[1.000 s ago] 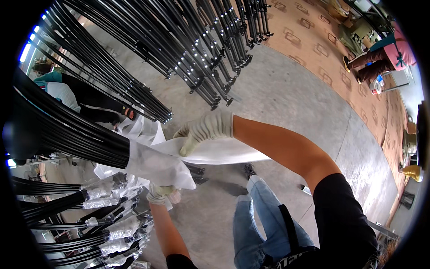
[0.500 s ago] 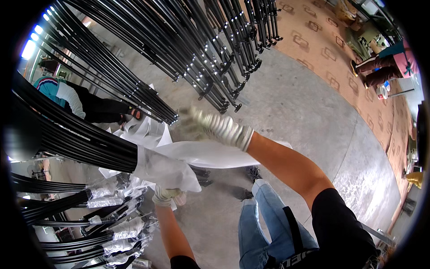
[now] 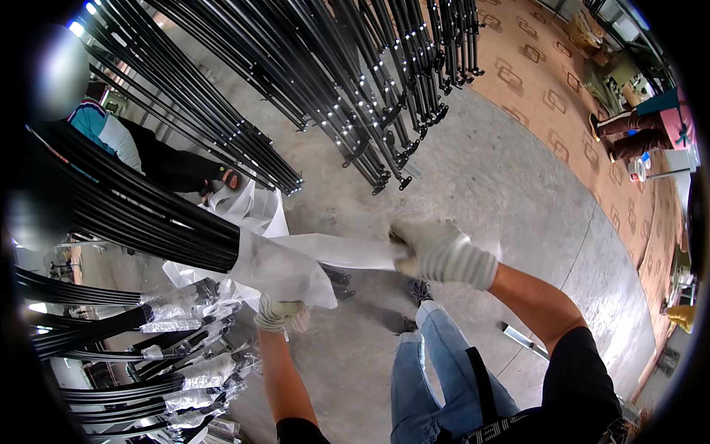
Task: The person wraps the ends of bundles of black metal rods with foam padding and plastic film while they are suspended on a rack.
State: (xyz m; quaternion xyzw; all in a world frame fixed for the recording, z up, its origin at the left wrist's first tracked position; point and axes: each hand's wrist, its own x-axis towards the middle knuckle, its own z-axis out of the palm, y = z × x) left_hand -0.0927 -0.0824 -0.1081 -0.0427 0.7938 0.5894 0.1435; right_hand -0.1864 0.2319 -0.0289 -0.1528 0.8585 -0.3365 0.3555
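A bundle of black rods [image 3: 174, 229] comes in from the left, its end covered by a white plastic sheet [image 3: 285, 274]. Under that covered end my gloved left hand [image 3: 278, 311] has its fingers closed against the sheet; part of the hand is hidden. From the bundle a white strip [image 3: 340, 250] of the same sheeting stretches to the right. My gloved right hand [image 3: 444, 253] grips the strip's far end and holds it pulled out, a little blurred by motion.
Rows of black rods with metal fittings [image 3: 370, 148] hang ahead. Several bundles with clear-wrapped ends [image 3: 200, 374] lie at lower left. Crumpled white sheeting [image 3: 255, 207] lies behind the bundle. A person in dark trousers [image 3: 166, 159] is at left, another [image 3: 643, 129] at far right.
My right hand has swung right and nearer from beside the hanging rods, and now holds the white strip taut. My left hand stays under the bundle's end.
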